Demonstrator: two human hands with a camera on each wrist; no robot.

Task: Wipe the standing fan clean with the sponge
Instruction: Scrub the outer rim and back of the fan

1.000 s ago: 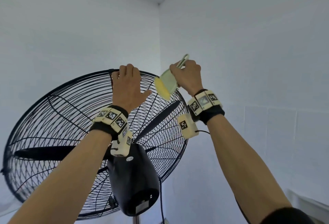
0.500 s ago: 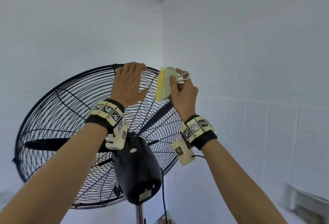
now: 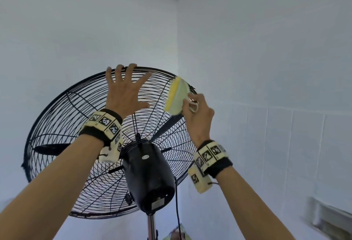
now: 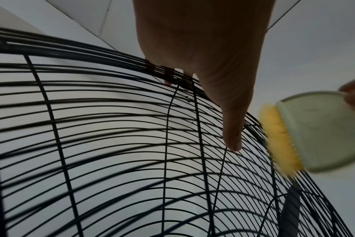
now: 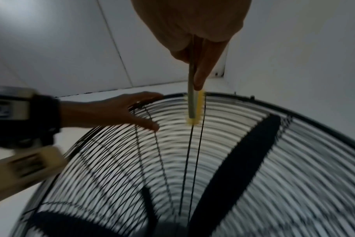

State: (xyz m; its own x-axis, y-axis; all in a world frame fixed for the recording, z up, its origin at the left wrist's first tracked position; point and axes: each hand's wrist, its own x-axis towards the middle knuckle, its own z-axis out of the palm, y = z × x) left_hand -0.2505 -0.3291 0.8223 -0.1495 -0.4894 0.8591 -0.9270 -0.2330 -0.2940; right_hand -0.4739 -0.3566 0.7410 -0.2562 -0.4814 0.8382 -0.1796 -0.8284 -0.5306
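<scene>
Wiping step: right hand [image 3: 198, 114] grips the sponge [image 3: 176, 96] on the fan guard [image 3: 57, 106] at two o'clock (left hand [image 3: 124, 91], fingers spread, steadies twelve); next, sweep clockwise.

no readable text; the oval badge [image 3: 145, 157] on the fan motor housing [image 3: 150, 178] is illegible

The standing fan [image 3: 106, 144] in the lower left of the head view was black: wire cage, blades and motor housing [image 3: 149, 178], on a silver pole [image 3: 151, 226]. The sponge [image 3: 176, 96] right of centre had a yellow scrubbing layer and a pale green back. Both wristbands [image 3: 103, 125] were black, carrying cream blocks patterned with black-and-white square markers. The walls [image 3: 266, 49] were white.
</scene>
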